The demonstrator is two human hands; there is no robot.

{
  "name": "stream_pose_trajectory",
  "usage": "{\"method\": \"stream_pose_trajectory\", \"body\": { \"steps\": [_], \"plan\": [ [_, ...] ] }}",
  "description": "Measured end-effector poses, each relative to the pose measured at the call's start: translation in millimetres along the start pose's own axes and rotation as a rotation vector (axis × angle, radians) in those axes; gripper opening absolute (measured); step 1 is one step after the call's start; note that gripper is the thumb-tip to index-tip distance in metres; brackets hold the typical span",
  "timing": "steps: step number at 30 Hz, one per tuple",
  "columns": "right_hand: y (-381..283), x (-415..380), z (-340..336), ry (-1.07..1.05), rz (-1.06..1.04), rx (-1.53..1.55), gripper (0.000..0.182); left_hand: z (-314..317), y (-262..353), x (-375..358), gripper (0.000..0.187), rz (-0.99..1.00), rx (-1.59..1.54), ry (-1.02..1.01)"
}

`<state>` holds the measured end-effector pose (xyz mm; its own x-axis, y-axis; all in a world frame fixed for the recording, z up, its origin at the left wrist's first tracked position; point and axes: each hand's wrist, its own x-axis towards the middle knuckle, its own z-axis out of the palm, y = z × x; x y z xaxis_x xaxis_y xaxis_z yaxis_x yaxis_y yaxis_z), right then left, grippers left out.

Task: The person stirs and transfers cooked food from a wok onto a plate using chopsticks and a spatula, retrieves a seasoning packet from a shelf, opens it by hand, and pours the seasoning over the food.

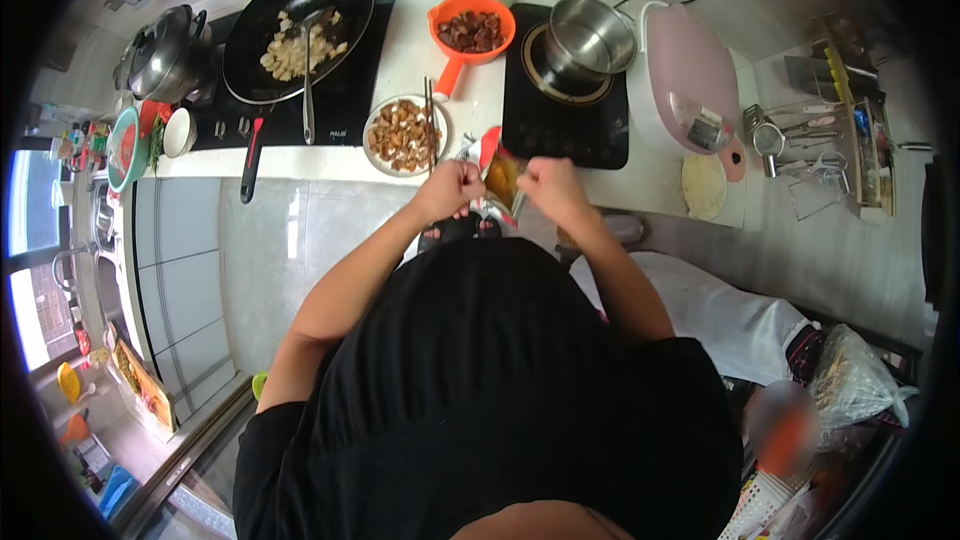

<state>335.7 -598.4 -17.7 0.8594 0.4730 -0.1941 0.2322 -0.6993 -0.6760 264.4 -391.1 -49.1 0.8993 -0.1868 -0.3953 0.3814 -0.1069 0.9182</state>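
Between my two hands is a small seasoning-type packet (502,178) with red and white edges and a yellow-orange patch on it. My left hand (450,190) is closed on its left edge. The fingers of my right hand (555,188) pinch its right side. What is inside the packet I cannot make out. Just beyond my left hand stands a white plate (376,156) of browned, diced pieces. A pair of chopsticks (431,120) lies across the plate's right side. Farther back, an orange long-handled strainer (452,75) holds dark reddish-brown chunks.
At left, a black wok (245,50) with pale pieces and a metal spatula (308,90) sits on the black stove. To the right are a steel pot (590,35) on an induction cooker (565,140), and a pink rice cooker (680,80). A black-and-red utensil (252,160) overhangs the counter edge.
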Motion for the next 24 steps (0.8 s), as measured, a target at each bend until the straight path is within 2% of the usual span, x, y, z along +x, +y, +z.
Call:
{"method": "stream_pose_trajectory", "body": {
  "steps": [1, 5, 9, 11, 13, 14, 17, 18, 20, 23, 24],
  "plan": [
    [-1.0, 3.0, -3.9, 0.077, -0.045, -0.14, 0.021, -2.7, 12.2, -6.9, 0.025, -0.036, 0.0, 0.031],
    [-19.5, 7.3, -32.6, 0.174, -0.039, -0.279, 0.02, -28.8, 28.4, -30.2, 0.024, -0.047, 0.273, 0.18],
    [-54.5, -0.2, -47.5, 0.17, -0.135, -0.244, 0.019, -35.4, 27.1, -54.7, 0.017, -0.048, -0.02, 0.028],
    [-74.3, -5.4, -57.3, 0.162, -0.201, -0.191, 0.017, -38.5, 22.5, -64.9, 0.02, -0.034, -0.25, -0.033],
    [-98.3, -10.5, -70.9, 0.161, -0.296, -0.131, 0.016, -45.8, 16.0, -76.3, 0.033, -0.037, -0.53, -0.084],
    [-112.6, -12.6, -79.6, 0.161, -0.359, -0.098, 0.018, -56.3, -10.0, -71.3, 0.056, -0.087, -0.59, -0.177],
    [-150.7, -17.6, -98.7, 0.094, -0.465, 0.031, 0.021, -37.9, -29.4, -62.9, 0.07, -0.201, -0.858, -0.055],
    [-162.4, -17.7, -104.8, 0.043, -0.491, 0.059, 0.021, -35.2, -26.5, -61.1, 0.09, -0.163, -0.878, -0.18],
    [-176.8, -16.3, -111.3, -0.07, -0.54, 0.088, 0.018, -24.7, -29.0, -50.0, 0.099, -0.037, -1.123, -0.257],
    [-192.1, -7.6, -107.0, -0.164, -0.714, 0.067, 0.015, -14.5, -2.5, -57.6, 0.113, 0.092, -1.303, -0.094],
    [-198.0, -6.1, -103.8, -0.22, -0.769, 0.042, 0.012, -11.4, -5.3, -64.9, 0.112, 0.201, -1.327, -0.07]
  ]
}}
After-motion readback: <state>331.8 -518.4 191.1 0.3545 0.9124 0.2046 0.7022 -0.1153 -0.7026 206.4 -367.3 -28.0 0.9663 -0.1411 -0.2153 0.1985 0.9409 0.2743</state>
